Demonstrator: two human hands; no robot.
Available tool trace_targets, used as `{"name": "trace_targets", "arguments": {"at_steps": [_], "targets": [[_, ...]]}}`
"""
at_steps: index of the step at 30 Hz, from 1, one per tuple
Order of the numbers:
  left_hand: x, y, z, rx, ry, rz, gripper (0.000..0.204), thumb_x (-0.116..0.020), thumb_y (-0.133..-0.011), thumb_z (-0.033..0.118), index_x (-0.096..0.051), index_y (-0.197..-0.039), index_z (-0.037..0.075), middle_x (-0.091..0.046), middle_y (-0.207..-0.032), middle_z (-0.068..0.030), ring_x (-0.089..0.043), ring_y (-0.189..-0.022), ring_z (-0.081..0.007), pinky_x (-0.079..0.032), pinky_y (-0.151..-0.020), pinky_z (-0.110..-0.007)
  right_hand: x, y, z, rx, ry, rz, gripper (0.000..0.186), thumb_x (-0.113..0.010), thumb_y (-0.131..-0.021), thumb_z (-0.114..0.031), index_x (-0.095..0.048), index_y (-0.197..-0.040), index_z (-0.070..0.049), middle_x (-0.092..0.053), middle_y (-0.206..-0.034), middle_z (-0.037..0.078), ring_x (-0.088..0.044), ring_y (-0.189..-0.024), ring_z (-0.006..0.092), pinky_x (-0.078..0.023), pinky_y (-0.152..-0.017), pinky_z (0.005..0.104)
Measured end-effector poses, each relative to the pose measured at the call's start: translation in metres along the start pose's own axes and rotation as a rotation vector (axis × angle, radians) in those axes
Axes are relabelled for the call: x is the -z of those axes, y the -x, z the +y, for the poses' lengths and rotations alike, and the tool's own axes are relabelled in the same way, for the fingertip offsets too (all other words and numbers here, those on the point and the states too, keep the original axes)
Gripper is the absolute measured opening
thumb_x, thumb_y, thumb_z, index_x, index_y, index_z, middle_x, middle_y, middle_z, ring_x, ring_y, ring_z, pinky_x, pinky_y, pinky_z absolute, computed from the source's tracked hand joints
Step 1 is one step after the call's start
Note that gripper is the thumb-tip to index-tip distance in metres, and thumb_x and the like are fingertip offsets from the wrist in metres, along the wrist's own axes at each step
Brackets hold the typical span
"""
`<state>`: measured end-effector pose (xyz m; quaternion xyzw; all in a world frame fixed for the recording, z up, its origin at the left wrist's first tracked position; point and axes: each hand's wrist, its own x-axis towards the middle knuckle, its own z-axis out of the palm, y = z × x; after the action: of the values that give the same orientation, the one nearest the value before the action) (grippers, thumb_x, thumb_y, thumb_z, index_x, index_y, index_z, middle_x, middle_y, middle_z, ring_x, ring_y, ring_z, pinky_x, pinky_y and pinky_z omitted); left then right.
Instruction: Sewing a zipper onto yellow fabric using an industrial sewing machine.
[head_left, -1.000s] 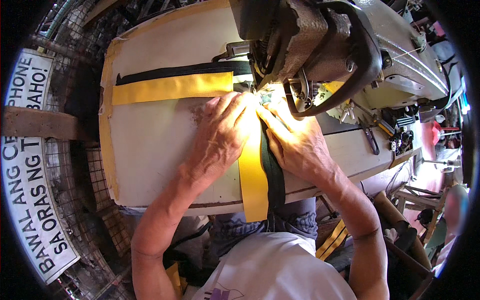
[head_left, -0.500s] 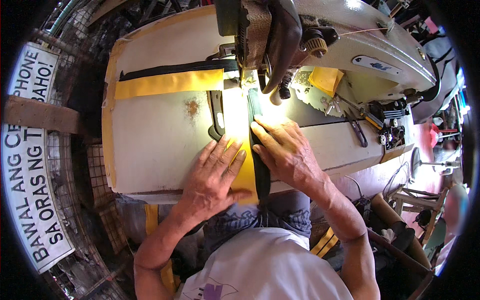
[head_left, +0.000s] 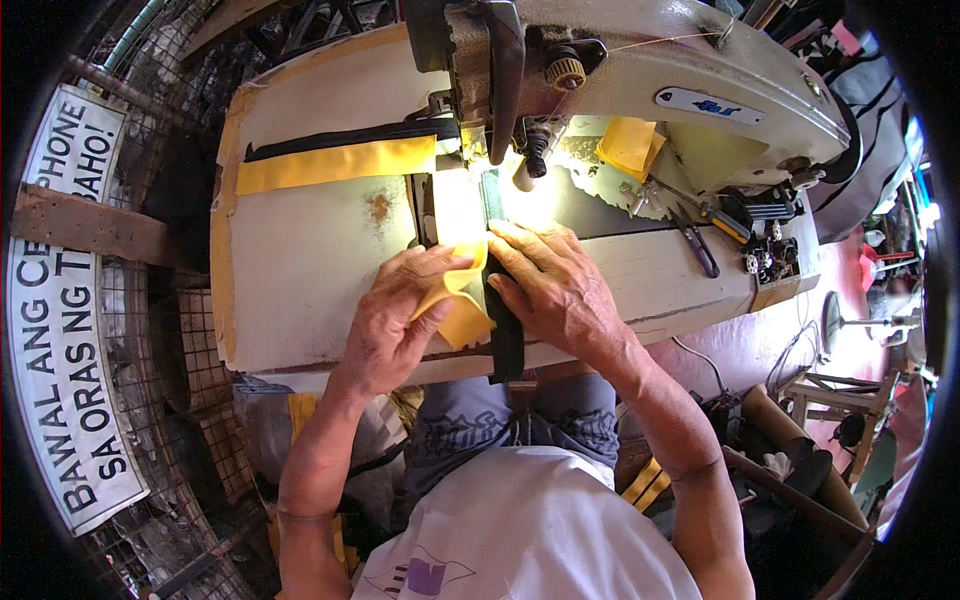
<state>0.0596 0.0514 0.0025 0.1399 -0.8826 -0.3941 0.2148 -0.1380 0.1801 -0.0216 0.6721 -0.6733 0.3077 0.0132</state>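
Pale table (head_left: 300, 260), yellow strip (head_left: 466, 282) lengthwise toward the person (head_left: 530, 530), left hand (head_left: 392, 308) gripping its end, right hand (head_left: 562, 288) flat

Smooth matt cloth strip (head_left: 464, 321), glossy metal sewing machine (head_left: 690, 65)

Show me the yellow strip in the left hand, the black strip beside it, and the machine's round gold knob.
Yellow strip (head_left: 466, 322): head view, on its bent lower end.
Black strip (head_left: 507, 350): head view, on its lower end.
Knob (head_left: 566, 73): head view, on its middle.

White glare bleaches part of the yellow strip (head_left: 461, 218); corners fall black.
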Motion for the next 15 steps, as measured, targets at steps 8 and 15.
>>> {"name": "trace_targets", "arguments": {"at_steps": [8, 15], "targets": [[-0.005, -0.002, -0.004, -0.087, -0.131, -0.108, 0.034, -0.06, -0.1, 0.023, -0.062, -0.13, 0.006, -0.065, -0.13, -0.0092, -0.055, -0.132, -0.0284, -0.035, -0.116, -0.051, 0.001, -0.002, 0.001, 0.016, -0.052, 0.027, 0.039, -0.069, -0.089, -0.018, -0.06, -0.124, -0.003, -0.064, -0.126, 0.016, -0.059, -0.118, 0.0326, -0.044, -0.104, 0.0456], [0.003, -0.008, -0.003, -0.192, -0.28, -0.199, 0.038, -0.061, -0.099, 0.032, -0.067, -0.123, 0.002, -0.066, -0.127, -0.0119, -0.055, -0.13, -0.0296, -0.035, -0.115, -0.051, 0.001, -0.002, 0.002, 0.018, -0.047, -0.012, 0.048, -0.075, -0.081, -0.01, -0.06, -0.126, -0.005, -0.062, -0.129, 0.015, -0.058, -0.122, 0.0333, -0.044, -0.106, 0.0471]]}}
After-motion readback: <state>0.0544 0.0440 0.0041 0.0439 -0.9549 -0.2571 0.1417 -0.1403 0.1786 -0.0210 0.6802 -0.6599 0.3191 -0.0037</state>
